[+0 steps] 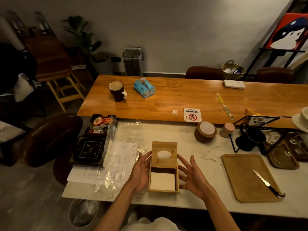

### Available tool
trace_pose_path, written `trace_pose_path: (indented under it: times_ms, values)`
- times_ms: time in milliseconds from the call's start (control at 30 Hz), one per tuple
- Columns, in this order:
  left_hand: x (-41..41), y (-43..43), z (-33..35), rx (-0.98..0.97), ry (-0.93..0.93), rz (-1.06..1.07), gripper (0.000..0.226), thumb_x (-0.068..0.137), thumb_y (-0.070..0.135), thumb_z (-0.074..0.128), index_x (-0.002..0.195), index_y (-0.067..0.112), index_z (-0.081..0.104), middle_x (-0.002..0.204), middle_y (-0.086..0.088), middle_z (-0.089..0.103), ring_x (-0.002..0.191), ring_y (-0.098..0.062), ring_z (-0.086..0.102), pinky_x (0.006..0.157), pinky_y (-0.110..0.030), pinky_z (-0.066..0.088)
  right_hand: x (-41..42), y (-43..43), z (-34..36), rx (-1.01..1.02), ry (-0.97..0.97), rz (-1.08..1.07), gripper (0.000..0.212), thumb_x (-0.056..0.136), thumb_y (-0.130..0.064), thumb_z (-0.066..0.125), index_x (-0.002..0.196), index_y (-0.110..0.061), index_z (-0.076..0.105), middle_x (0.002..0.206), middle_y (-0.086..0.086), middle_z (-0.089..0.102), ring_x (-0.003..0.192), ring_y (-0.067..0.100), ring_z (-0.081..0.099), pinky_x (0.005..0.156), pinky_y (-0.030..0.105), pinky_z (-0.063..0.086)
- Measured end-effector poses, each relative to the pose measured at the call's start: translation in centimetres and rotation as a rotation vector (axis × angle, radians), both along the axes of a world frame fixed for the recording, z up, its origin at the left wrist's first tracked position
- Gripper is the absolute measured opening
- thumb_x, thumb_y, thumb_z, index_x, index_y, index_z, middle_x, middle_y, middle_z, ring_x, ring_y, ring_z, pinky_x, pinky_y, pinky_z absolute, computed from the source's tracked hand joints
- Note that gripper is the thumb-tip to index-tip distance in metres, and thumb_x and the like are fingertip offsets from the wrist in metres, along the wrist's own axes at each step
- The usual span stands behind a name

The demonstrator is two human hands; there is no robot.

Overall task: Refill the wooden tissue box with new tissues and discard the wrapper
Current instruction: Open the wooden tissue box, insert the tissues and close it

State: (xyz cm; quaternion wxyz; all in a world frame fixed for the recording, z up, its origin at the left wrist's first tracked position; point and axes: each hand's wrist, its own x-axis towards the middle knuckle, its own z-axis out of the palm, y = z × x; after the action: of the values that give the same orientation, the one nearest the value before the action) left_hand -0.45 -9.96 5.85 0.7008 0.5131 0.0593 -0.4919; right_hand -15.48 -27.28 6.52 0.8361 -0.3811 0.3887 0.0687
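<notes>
The wooden tissue box [164,190] stands on the white marble counter, its hinged lid [164,154] tipped back and upright, showing an oval slot. A white stack of tissues [162,181] lies inside the box. My left hand [140,172] hovers just left of the box, fingers spread, holding nothing. On the other side my right hand [191,175] is spread the same way, close to the box's right wall. A crumpled clear plastic wrapper [116,167] lies on the counter to the left, over some papers.
A wooden tray [241,184] with a knife [266,182] lies at the right. Coasters [205,132], a black pitcher [250,139] and a wire rack stand behind. A blue tissue pack [144,88] and mug [117,91] sit on the wooden table. A bin [84,212] stands below left.
</notes>
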Motion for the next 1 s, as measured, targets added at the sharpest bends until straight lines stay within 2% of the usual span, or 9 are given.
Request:
trace_pose_path:
  times_ms: [133, 200, 267, 333, 400, 533, 667, 833, 1000]
  values:
    - [0.4, 0.6, -0.8, 0.008, 0.061, 0.059, 0.058, 0.090, 0.059, 0.041, 0.113, 0.011, 0.066, 0.119, -0.008, 0.067, 0.120, -0.026, 0.056, 0.099, -0.042, 0.044, -0.5, -0.3, 0.0, 0.035, -0.001, -0.032, 0.064, 0.088, -0.074, 0.033, 0.120, -0.030, 0.066, 0.137, 0.001, 0.056, 0.127, 0.033, 0.051, 0.100, 0.066, 0.041]
    - [0.1, 0.7, -1.2, 0.036, 0.007, -0.022, 0.045, 0.094, 0.041, 0.050, 0.117, 0.004, 0.063, 0.130, -0.009, 0.061, 0.132, -0.026, 0.047, 0.110, -0.041, 0.036, -0.7, 0.1, 0.3, -0.086, 0.022, 0.028, 0.049, 0.090, -0.062, 0.048, 0.112, -0.022, 0.066, 0.131, -0.001, 0.060, 0.122, 0.028, 0.054, 0.099, 0.060, 0.046]
    - [-0.3, 0.7, -1.7, 0.053, -0.085, -0.086, 0.023, 0.090, 0.015, 0.062, 0.111, 0.008, 0.062, 0.144, -0.011, 0.049, 0.132, -0.027, 0.047, 0.105, -0.039, 0.043, -0.9, 1.2, -0.1, -0.333, 0.015, 0.086, 0.030, 0.087, -0.043, 0.066, 0.111, -0.025, 0.063, 0.132, 0.000, 0.058, 0.117, 0.022, 0.058, 0.092, 0.052, 0.055]
    - [-0.9, 1.3, -2.7, 0.053, -0.232, -0.144, 0.042, 0.088, 0.001, 0.063, 0.125, 0.020, 0.055, 0.146, -0.005, 0.046, 0.131, -0.021, 0.049, 0.101, -0.037, 0.049, -1.3, 2.3, -1.4, -0.507, -0.018, 0.051, 0.036, 0.088, -0.021, 0.070, 0.120, -0.033, 0.057, 0.137, 0.002, 0.051, 0.113, 0.021, 0.061, 0.081, 0.042, 0.060]
    - [-1.9, 1.7, -2.9, 0.097, -0.396, -0.184, 0.062, 0.090, 0.009, 0.065, 0.142, 0.029, 0.039, 0.151, 0.003, 0.039, 0.139, -0.013, 0.040, 0.109, -0.033, 0.042, -1.7, 3.1, -2.8, -0.604, -0.059, 0.039, 0.056, 0.090, -0.013, 0.068, 0.134, -0.042, 0.047, 0.144, 0.005, 0.044, 0.117, 0.025, 0.060, 0.079, 0.039, 0.061]
    - [-3.1, 1.6, -2.7, 0.204, -0.399, -0.138, 0.069, 0.096, 0.023, 0.057, 0.153, 0.034, 0.019, 0.156, 0.010, 0.028, 0.144, -0.010, 0.027, 0.115, -0.032, 0.029, -1.9, 4.1, -2.9, -0.629, 0.039, -0.029, 0.070, 0.091, -0.030, 0.065, 0.150, -0.038, 0.027, 0.148, 0.005, 0.040, 0.126, 0.025, 0.053, 0.095, 0.039, 0.053]
    - [-4.0, 1.5, -2.9, 0.229, -0.297, -0.113, 0.064, 0.098, 0.043, 0.045, 0.154, 0.025, 0.018, 0.161, 0.006, 0.021, 0.147, -0.014, 0.023, 0.121, -0.037, 0.020, -2.1, 5.1, -2.1, -0.440, 0.107, -0.070, 0.062, 0.094, -0.057, 0.037, 0.150, -0.033, 0.027, 0.153, -0.005, 0.038, 0.137, 0.015, 0.042, 0.113, 0.039, 0.036]
    - [-3.8, 0.8, -3.1, 0.174, -0.185, -0.172, 0.089, 0.079, 0.068, 0.053, 0.153, 0.030, 0.023, 0.157, 0.007, 0.032, 0.140, -0.013, 0.036, 0.120, -0.041, 0.026, -1.2, 5.7, 0.4, -0.366, 0.069, -0.006, 0.030, 0.102, -0.048, 0.024, 0.115, -0.045, 0.050, 0.106, -0.027, 0.060, 0.084, -0.018, 0.062, 0.064, 0.003, 0.048]
    - [-2.9, -0.8, -1.7, 0.166, -0.238, -0.286, 0.086, 0.086, 0.055, 0.050, 0.155, 0.026, 0.007, 0.161, 0.007, 0.016, 0.145, -0.013, 0.025, 0.119, -0.032, 0.023, -0.8, 4.0, 0.2, -0.443, 0.022, -0.015, 0.023, 0.100, -0.051, 0.032, 0.120, -0.048, 0.043, 0.113, -0.025, 0.058, 0.093, -0.013, 0.057, 0.070, 0.005, 0.047]
